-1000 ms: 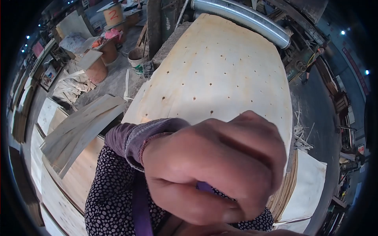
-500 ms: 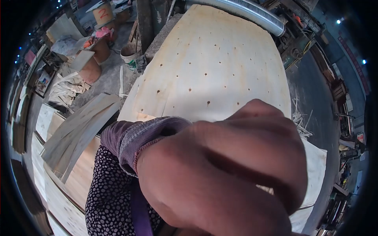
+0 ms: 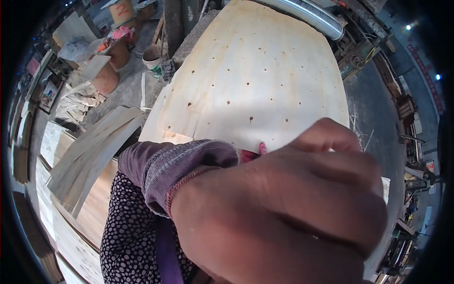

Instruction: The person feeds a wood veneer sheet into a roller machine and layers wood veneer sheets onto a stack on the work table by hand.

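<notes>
My left hand (image 3: 283, 199) looms large, very close to the camera, coming out of a purple sleeve (image 3: 175, 161). Its fingers are curled closed with the back of the hand towards me; anything inside them is hidden. Behind it lies a broad pale wood veneer sheet (image 3: 265, 94) with rows of small dark holes. At the sheet's near edge, fingertips of my right hand (image 3: 262, 147) show, one on top of the edge and others just below it. The rest of that hand is hidden behind the left.
Veneer offcuts (image 3: 94, 156) lie over boards at the left. A bucket (image 3: 153, 59) and round drums (image 3: 104, 78) stand further back. A shiny metal duct (image 3: 302, 16) crosses behind the sheet, with machinery (image 3: 354, 61) to its right. Patterned trousers (image 3: 127, 232) show below.
My left hand has shifted to the right. Fingertips at the near edge of the veneer sheet have come into view, and the sheet sits slightly higher in the picture.
</notes>
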{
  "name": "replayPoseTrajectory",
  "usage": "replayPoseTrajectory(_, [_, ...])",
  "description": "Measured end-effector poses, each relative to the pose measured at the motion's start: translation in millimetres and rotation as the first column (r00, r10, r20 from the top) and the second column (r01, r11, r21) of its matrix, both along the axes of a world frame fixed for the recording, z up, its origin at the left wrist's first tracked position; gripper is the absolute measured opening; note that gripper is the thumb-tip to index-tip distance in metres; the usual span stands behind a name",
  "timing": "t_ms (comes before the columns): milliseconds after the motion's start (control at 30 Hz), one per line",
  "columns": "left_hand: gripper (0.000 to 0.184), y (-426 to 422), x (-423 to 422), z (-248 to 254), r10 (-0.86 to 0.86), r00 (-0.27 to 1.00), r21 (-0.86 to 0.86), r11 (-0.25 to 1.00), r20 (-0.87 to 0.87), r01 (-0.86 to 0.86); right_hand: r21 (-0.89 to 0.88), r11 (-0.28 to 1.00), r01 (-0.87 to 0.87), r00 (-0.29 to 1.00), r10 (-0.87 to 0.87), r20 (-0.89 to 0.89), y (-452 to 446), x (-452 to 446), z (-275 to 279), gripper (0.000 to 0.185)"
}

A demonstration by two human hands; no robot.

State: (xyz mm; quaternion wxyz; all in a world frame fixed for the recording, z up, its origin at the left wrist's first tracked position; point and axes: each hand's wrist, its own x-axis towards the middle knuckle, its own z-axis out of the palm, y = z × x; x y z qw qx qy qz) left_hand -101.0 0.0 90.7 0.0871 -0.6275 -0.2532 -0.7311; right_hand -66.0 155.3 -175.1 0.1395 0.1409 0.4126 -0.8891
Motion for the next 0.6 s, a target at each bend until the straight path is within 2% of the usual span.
replayPoseTrajectory(200, [0.019, -7.3, -5.3, -2.0, 0.052, 0.999, 0.011, 0.999, -0.002, -0.052, -0.021, 1.0, 0.002, 1.0, -0.002, -0.003, -0.8, -1.4, -3.0, 0.062])
replayPoseTrajectory(300, [0.026, -11.4, -1.3, -4.2, 0.057, 0.997, -0.09, 0.995, 0.061, -0.052, -0.036, 0.999, 0.0, 1.0, 0.0, -0.005, -0.6, -3.4, -5.7, 0.061])
replayPoseTrajectory(467, [0.017, -29.9, -11.9, -11.5, 0.02, 0.999, -0.241, 0.97, -0.034, -0.028, -0.039, 0.999, 0.007, 1.0, -0.007, -0.006, 0.1, -5.4, -11.2, 0.059])
replayPoseTrajectory(567, [0.015, -44.2, -22.9, -19.5, -0.025, 0.998, -0.347, 0.938, -0.054, 0.004, 0.003, 1.0, 0.008, 1.0, -0.008, -0.022, 7.8, -6.9, -35.7, 0.058])
replayPoseTrajectory(600, [0.012, -46.8, -26.8, -24.0, 0.017, 0.999, -0.348, 0.937, -0.032, -0.027, 0.021, 1.0, 0.009, 0.999, -0.008, -0.034, 12.0, -7.9, -45.5, 0.058])
